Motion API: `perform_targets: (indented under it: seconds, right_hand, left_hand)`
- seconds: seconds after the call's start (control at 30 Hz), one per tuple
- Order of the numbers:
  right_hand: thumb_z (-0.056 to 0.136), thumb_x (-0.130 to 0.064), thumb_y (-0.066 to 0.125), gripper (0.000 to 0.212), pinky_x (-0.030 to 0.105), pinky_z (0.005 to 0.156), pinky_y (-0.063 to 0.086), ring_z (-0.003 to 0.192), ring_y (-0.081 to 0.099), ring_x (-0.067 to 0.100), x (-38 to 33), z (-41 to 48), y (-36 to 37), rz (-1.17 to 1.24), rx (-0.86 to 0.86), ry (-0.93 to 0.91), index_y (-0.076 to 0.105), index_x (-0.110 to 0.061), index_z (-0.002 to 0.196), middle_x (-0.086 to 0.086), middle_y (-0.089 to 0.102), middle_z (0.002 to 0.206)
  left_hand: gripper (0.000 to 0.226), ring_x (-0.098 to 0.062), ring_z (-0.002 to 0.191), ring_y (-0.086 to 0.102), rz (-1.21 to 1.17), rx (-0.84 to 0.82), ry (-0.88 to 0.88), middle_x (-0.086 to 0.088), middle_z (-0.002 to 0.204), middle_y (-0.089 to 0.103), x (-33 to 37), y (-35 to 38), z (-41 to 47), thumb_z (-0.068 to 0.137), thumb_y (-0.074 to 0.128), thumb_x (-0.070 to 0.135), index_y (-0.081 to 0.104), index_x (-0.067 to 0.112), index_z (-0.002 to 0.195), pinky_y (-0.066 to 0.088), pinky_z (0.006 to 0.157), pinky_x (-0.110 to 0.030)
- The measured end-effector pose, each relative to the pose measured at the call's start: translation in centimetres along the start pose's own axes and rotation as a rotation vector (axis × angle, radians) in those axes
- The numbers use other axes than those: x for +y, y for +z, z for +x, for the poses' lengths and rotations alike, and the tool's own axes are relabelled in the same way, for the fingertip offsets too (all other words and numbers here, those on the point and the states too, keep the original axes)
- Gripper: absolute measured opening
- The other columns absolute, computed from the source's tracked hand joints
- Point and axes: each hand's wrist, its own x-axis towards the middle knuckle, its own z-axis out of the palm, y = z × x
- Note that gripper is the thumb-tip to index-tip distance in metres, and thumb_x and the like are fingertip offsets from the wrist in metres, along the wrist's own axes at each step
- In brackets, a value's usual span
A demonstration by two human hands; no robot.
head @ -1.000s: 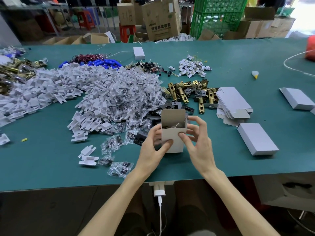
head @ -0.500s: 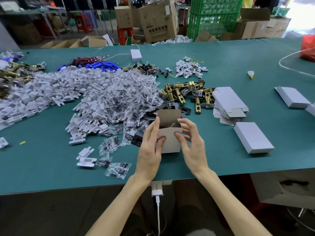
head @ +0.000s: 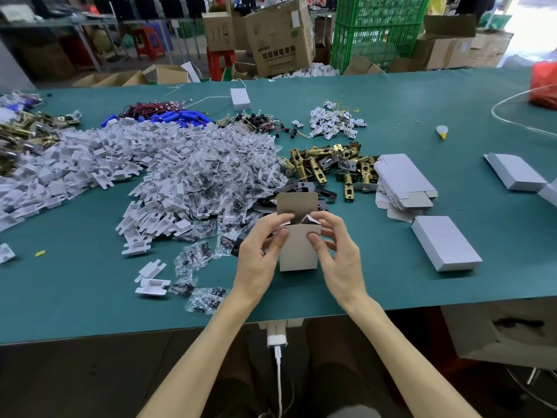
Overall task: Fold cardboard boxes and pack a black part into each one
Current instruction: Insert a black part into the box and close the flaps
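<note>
Holding a cardboard box (head: 298, 251) upright between both hands, near the table's (head: 90, 297) front edge. My left hand (head: 259, 254) and right hand (head: 340, 257) pinch its sides, forefingers curled over the side flaps. The lid flap (head: 297, 203) stands open beyond my fingertips, equally near both hands.

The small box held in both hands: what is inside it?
Through the open top of the box, under the raised lid flap, only a dark shape shows. The front wall, left hand and right hand cover the rest.
</note>
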Motion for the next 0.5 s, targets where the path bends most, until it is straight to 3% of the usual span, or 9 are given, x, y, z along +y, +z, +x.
perform_targets:
  seconds: [0.13,0.23,0.4,0.5]
  right_hand:
    - [0.1,-0.023,0.064,0.031,0.008,0.091,0.045,0.117,0.059,-0.003,-0.1,0.2,-0.2,0.017,-0.008,0.026,0.056,-0.038,0.126,-0.025,0.063,0.126]
    - [0.1,-0.023,0.065,0.03,0.009,0.09,0.047,0.113,0.062,0.0,-0.1,0.4,-0.4,0.022,-0.011,0.039,0.059,-0.035,0.126,-0.021,0.065,0.123]
    - [0.1,-0.023,0.065,0.029,0.009,0.087,0.047,0.11,0.063,-0.001,-0.2,0.6,-0.4,0.008,-0.026,0.05,0.057,-0.037,0.124,-0.018,0.067,0.12]
    - [0.1,-0.023,0.065,0.03,0.007,0.086,0.046,0.109,0.063,-0.004,-0.3,0.6,-0.4,-0.003,-0.024,0.047,0.056,-0.038,0.124,-0.022,0.066,0.12]
  left_hand:
    - [0.025,-0.003,0.132,0.056,-0.007,-0.031,0.035,0.035,0.141,0.05,0.7,-0.2,1.0,0.104,0.059,0.022,0.071,0.025,0.126,0.055,0.102,-0.033]
    - [0.024,0.004,0.13,0.054,0.035,0.0,0.063,0.024,0.142,0.051,0.7,0.0,1.3,0.103,0.061,0.012,0.073,0.017,0.124,0.053,0.103,-0.026]
    - [0.03,-0.013,0.126,0.061,-0.066,-0.003,0.047,0.013,0.127,0.064,1.3,-0.1,1.6,0.101,0.065,0.004,0.071,0.026,0.121,0.055,0.091,-0.023]
    - [0.029,-0.011,0.117,0.065,-0.134,0.025,-0.016,0.013,0.118,0.068,1.4,0.1,1.6,0.099,0.067,0.002,0.061,0.026,0.115,0.054,0.088,-0.022]
